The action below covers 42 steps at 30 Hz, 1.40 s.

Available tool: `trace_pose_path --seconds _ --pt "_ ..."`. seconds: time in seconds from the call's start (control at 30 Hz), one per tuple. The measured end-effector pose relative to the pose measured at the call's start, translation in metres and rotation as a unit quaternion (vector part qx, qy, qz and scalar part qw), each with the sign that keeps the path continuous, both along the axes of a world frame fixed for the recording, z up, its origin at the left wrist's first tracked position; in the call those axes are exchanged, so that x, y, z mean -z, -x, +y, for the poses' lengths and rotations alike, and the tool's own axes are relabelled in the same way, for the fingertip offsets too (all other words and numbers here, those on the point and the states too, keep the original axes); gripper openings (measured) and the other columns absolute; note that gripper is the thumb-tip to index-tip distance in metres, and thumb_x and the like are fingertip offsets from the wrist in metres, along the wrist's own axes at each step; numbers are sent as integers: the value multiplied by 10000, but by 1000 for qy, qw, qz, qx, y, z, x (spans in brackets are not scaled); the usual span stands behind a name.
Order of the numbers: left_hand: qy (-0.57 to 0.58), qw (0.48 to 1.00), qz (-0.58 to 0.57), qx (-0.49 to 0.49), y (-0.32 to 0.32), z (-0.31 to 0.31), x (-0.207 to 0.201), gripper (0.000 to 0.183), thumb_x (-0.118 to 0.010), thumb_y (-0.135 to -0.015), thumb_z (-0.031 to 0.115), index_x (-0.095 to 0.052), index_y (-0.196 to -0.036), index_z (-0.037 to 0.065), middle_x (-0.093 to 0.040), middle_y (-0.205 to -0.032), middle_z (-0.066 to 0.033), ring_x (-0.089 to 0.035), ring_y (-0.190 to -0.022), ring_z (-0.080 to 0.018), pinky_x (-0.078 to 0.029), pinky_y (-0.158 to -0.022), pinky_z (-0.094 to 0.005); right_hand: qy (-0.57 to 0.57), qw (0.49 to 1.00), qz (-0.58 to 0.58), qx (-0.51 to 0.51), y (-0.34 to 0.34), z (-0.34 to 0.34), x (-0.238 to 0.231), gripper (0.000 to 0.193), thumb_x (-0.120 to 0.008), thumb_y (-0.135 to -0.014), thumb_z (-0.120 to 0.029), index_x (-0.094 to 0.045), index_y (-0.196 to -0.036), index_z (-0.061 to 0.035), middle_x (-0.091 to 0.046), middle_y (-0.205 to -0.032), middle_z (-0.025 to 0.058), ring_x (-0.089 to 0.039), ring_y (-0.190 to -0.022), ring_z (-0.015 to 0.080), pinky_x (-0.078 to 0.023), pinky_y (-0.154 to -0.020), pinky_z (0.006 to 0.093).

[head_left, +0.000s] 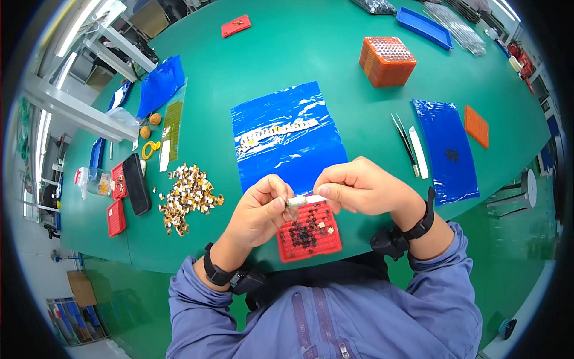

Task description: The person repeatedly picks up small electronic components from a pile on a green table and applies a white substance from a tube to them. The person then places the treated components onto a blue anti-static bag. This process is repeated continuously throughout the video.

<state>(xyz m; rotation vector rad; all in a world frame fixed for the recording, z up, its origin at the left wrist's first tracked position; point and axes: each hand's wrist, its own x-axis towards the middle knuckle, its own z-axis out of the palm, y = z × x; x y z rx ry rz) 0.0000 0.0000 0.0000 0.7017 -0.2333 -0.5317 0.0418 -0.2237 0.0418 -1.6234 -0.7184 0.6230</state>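
My left hand (261, 209) pinches a small greyish, shiny piece (295, 202) between thumb and fingertips; its exact kind is too small to make out. Fingers closed, my right hand (360, 188) grips a narrow white strip (315, 199) whose end meets the greyish piece. Just below both hands lies a red ribbed tray (329, 245) with many small black parts (305, 234) and a few pale bits on it. Beyond the hands, a blue plastic sheet (293, 164) carries a slanting row of small white and gold pieces (278, 131).
On the left are a heap of small gold-and-white pieces (188, 197), a black phone (137, 184), red trays (116, 217) and yellow scissors (149, 149). To the right lie tweezers (405, 140), a white stick (419, 152) and another blue sheet (442, 173). An orange tray stack (385, 69) stands farther back.
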Motion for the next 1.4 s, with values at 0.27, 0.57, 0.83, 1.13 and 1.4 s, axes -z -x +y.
trace_pose_path --seconds 0.27,0.57,0.83,1.13,1.4 --pt "-46 999 -17 -15 4 -1 -2 165 -593 -864 167 -451 -860 82 -485 -764 -43 -523 -705 -150 -439 -643 -287 -8 1000 6 -13 0 -1 -3 131 -590 -849 -139 -611 -885 -15 -572 -625 12 -492 -548 52 -404 -512 215" --pt "-37 999 -34 -5 2 -1 1 182 -612 -850 167 -455 -843 76 -494 -765 -47 -540 -704 -156 -462 -646 -287 -28 999 -23 -17 0 -2 6 153 -639 -823 -154 -610 -900 -25 -562 -629 -4 -492 -544 70 -409 -520 210" --pt "-47 998 -46 -14 2 -2 -1 194 -620 -845 174 -454 -826 75 -487 -745 -44 -532 -669 -147 -453 -620 -276 -49 989 -137 -11 -3 0 6 143 -626 -829 -152 -604 -895 -27 -565 -626 19 -528 -562 86 -426 -532 229" --pt "-65 995 -74 -1 3 -2 -2 193 -620 -845 168 -456 -819 70 -480 -733 -45 -529 -658 -148 -465 -629 -282 -21 996 -83 -11 -1 -3 2 126 -704 -732 -79 -629 -820 -30 -550 -660 22 -489 -556 95 -370 -496 242" --pt "-45 996 -75 13 2 -2 -2 177 -587 -869 176 -446 -833 74 -469 -740 -44 -512 -666 -148 -467 -602 -269 -44 989 -139 4 -9 -11 6 130 -698 -747 -120 -618 -806 -36 -518 -607 -4 -450 -537 61 -344 -483 219"
